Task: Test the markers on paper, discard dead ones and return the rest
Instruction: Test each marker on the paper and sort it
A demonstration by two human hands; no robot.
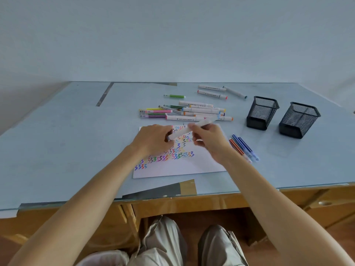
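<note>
A white sheet of paper lies on the table, covered with coloured zigzag marks. Above it both hands hold one thick white marker, slanted up to the right. My left hand grips its lower end and my right hand pinches its upper part. Behind the paper lies a heap of several markers, thin striped ones at the left and thick white ones at the right. Three thin markers lie beside the paper's right edge. Three thick markers lie farther back.
Two black mesh pen cups stand at the right of the table. A single green marker lies apart at the back. The glass-topped table's front edge is near my knees, with wooden drawers below.
</note>
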